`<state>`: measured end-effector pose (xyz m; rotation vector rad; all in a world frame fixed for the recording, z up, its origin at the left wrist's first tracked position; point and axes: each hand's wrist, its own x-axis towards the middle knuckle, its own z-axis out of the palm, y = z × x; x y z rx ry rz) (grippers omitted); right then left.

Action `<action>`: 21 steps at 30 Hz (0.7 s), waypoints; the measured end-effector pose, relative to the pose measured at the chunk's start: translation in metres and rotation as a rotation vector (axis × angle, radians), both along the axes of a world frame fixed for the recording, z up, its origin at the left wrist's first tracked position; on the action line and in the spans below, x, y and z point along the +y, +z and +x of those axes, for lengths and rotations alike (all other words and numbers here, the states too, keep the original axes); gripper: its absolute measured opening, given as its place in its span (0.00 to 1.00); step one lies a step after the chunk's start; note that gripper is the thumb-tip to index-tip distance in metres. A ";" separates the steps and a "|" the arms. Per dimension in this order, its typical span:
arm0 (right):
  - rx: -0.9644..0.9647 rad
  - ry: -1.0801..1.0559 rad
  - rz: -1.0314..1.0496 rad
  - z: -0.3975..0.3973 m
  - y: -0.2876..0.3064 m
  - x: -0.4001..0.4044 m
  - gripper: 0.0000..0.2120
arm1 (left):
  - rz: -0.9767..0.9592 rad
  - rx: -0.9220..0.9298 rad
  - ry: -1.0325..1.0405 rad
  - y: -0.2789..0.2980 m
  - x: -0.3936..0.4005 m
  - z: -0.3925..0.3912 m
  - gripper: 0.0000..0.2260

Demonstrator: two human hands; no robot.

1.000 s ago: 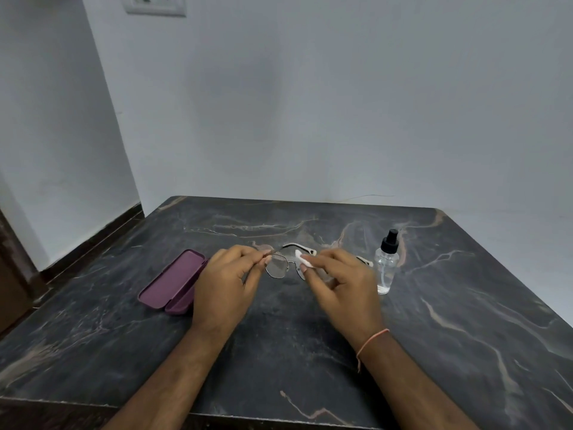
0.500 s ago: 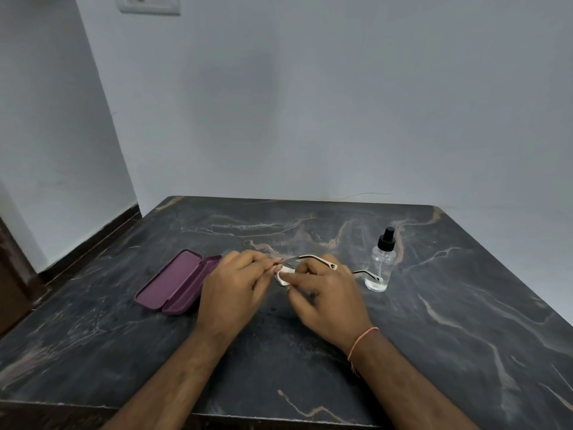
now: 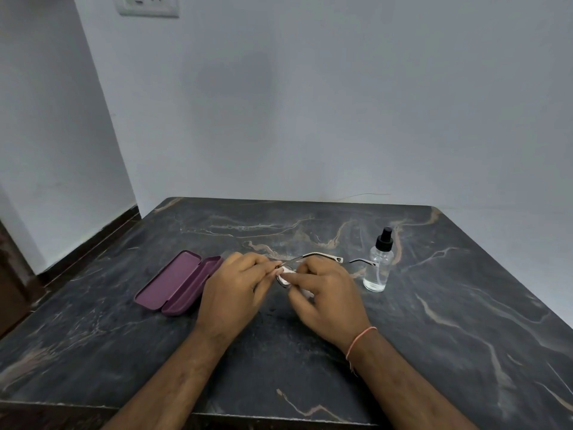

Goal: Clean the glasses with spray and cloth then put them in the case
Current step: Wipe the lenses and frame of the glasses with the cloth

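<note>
A person's left hand (image 3: pixel 235 290) pinches the frame of the glasses (image 3: pixel 310 258) while the right hand (image 3: pixel 325 293) rubs a white cloth (image 3: pixel 283 274) on a lens, both grips pressed together over the dark marble bench (image 3: pixel 465 336). Since a second ago the hands have drawn closer and the glasses have turned, temples now trailing toward 2 o'clock, so wiping is under way. The lens is mostly hidden by fingers; which one is being cleaned seems unclear. The purple case (image 3: pixel 176 283) lies open at 9 o'clock, the spray bottle (image 3: pixel 379 262) at 3.
</note>
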<state>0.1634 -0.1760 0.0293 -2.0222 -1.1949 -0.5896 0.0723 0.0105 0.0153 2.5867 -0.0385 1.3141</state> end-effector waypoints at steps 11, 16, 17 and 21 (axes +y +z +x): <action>0.084 0.019 -0.019 0.004 -0.005 0.003 0.12 | 0.093 -0.013 -0.007 0.002 -0.001 0.000 0.09; 0.123 0.007 0.026 0.001 -0.002 -0.002 0.12 | 0.077 -0.035 -0.010 0.002 0.001 -0.001 0.09; 0.095 -0.032 0.009 0.001 -0.003 -0.002 0.11 | 0.084 -0.039 -0.014 0.002 0.001 0.000 0.08; 0.089 -0.071 -0.033 0.004 -0.006 0.000 0.10 | 0.128 -0.055 -0.007 0.001 0.003 0.003 0.08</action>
